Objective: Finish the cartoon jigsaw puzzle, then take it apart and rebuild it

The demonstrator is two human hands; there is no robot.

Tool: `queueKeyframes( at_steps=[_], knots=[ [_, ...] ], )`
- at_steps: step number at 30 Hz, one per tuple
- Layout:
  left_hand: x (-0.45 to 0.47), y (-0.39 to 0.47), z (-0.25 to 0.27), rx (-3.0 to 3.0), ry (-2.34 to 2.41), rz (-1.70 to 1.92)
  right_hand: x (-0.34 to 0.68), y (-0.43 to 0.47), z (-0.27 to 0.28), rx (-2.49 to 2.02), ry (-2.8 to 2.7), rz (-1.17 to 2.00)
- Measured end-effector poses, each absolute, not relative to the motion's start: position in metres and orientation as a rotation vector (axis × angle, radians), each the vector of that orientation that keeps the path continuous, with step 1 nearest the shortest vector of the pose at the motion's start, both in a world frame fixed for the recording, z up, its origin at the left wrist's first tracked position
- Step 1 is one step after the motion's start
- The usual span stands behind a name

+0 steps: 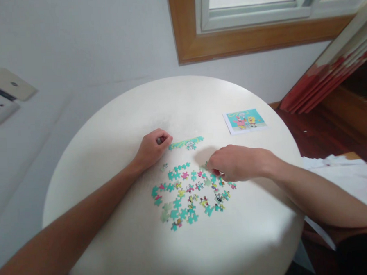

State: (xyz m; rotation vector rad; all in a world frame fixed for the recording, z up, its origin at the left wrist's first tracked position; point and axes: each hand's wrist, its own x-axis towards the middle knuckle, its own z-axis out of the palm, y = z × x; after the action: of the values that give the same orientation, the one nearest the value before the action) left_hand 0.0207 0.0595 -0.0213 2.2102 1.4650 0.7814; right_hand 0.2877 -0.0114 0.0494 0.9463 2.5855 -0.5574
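Note:
My left hand rests on the white table in a loose fist, thumb and forefinger together, with nothing showing in it. Right by its fingertips lies a joined strip of jigsaw pieces, teal and yellow-green, with a pale face figure on its lower edge. My right hand is over the upper right of the loose jigsaw pieces, fingers curled down and pinched. Whether a piece is between those fingertips is hidden. The loose pieces are teal, pink, yellow and grey. One lone piece lies below my left hand.
A printed picture card with cartoon figures on teal lies at the right back of the round table. Behind stand a wall and a wood-framed window. A red and white curtain hangs at right; a white cloth lies beside the table.

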Motion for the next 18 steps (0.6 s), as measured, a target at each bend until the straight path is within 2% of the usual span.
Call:
queueKeyframes(
  at_steps=[6, 12, 18],
  knots=[
    [0.022, 0.059, -0.02, 2.209, 1.483, 0.766, 0.303, -0.003, 0.057, 1.148, 2.615, -0.468],
    [0.022, 0.06, -0.022, 2.226, 1.482, 0.763, 0.306, 0.009, 0.06, 1.438, 2.64, -0.236],
    [0.022, 0.059, -0.021, 2.221, 1.5, 0.744, 0.309, 0.01, 0.052, 1.367, 2.605, -0.34]
  ],
)
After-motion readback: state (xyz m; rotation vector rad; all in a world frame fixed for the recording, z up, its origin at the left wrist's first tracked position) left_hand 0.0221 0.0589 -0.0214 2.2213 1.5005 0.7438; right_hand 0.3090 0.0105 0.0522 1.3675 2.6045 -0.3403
